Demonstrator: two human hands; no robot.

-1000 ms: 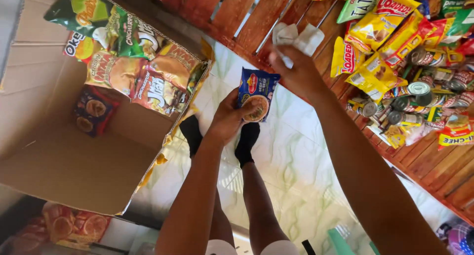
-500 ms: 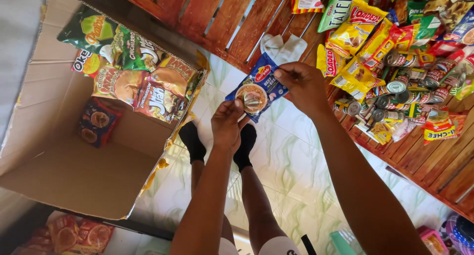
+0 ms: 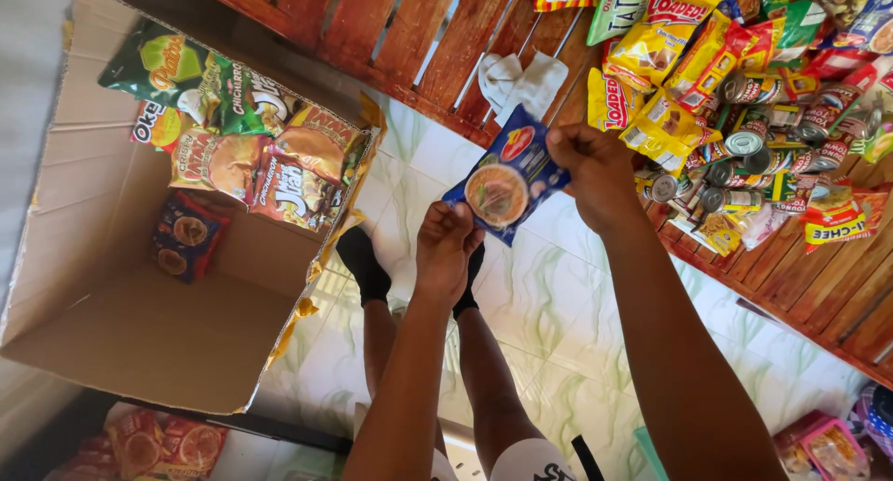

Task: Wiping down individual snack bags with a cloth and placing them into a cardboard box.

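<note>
The blue packet (image 3: 507,185) is held in the air between both hands, above the pale tiled floor (image 3: 558,304) and between the cardboard box (image 3: 121,332) and the wooden counter (image 3: 819,295). It touches neither surface.

The right hand (image 3: 595,169) pinches the packet's upper right corner, grip closed on the edge. The left hand (image 3: 446,248) closes its grip on the lower left corner. Holding opposite corners stretches the packet flat, so its printed face, with a round picture of a bowl, points up toward the person.

The packet sits just beside the counter's near edge, on the box side of it. A white cloth (image 3: 521,79) lies on the counter slats just beyond the packet.

The counter carries a dense pile of goods to the right of the packet: yellow snack bags (image 3: 651,44), small tins (image 3: 744,141) lying on their sides, and further sachets. The pile lies loose and unsorted.

The box stands open to the left of the packet, tilted so its mouth faces the person. Snack bags (image 3: 233,146) are stacked in rows against its far wall; a dark red packet (image 3: 186,234) lies alone below them. The near half of the box floor is bare, which leaves room for more.

The person's feet in black socks (image 3: 363,267) stand on the floor directly below the packet.
</note>
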